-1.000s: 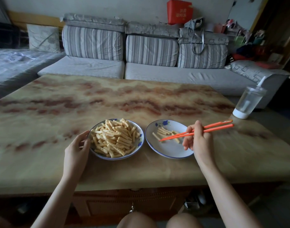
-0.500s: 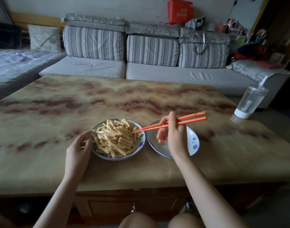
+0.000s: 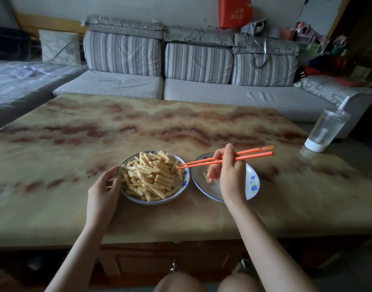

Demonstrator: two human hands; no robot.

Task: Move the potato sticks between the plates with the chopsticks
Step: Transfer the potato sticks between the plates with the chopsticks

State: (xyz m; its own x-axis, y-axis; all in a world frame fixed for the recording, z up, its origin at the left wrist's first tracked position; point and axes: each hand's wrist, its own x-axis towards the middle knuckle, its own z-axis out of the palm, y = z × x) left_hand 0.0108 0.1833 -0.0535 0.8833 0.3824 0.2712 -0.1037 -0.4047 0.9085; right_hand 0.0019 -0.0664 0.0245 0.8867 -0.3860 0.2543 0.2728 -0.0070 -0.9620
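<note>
The potato sticks [image 3: 151, 178] lie heaped in the full plate [image 3: 155, 202], a white dish with blue marks on its rim, which stands near the front edge of the counter [image 3: 96, 133]. The tips of the orange chopsticks [image 3: 202, 163] reach into the heap at this plate's right side; whether they have caught a stick cannot be told. The right hand [image 3: 229, 175], just right of the full plate, grips the chopsticks with fingers curled round them, their back ends pointing away to the right. Under that hand, touching or almost touching the full plate's right rim, is the second plate [image 3: 251, 180], of the same pattern, with a few sticks showing behind the fingers. At the full plate's left rim the left hand [image 3: 102, 190] holds the edge, thumb and curled fingers against it. Far to the right of the full plate and further back, a clear bottle [image 3: 326, 129] with a white base stands at the counter's edge. Beyond the plate, past the counter, runs a grey striped sofa [image 3: 202, 66].
</note>
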